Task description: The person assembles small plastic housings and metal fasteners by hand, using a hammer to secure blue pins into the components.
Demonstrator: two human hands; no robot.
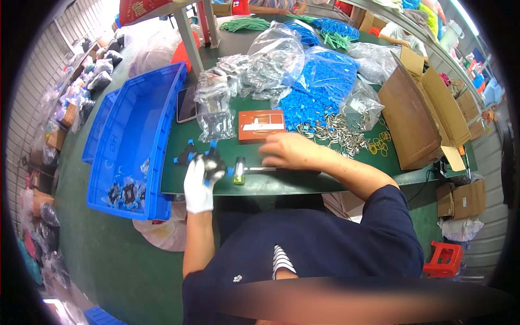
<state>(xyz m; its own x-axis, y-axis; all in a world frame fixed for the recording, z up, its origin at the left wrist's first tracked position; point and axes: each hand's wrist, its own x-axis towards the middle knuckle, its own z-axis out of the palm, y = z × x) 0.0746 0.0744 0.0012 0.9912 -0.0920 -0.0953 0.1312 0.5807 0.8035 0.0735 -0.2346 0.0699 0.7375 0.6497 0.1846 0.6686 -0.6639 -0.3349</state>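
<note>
My left hand (198,186), in a white glove, is closed on a black plastic part with blue tips (214,161) near the table's front edge. A similar black part with blue tips (188,154) lies just beyond it. To its right rests a screwdriver (239,172) with a clear yellow-green handle, its metal shaft pointing right. My bare right hand (286,151) hovers close to that shaft, fingers loosely bent and slightly apart, with nothing visible in them. Beyond the fingers sits a red-brown box (261,135) with a white picture on it.
A blue crate (127,146) at the left holds bagged black parts (129,192). Blue pieces (311,105), metal pieces (341,132), yellow rings (380,143) and clear bags (260,70) cover the far table. A phone (186,104) lies near the crate; an open cardboard box (414,114) stands right.
</note>
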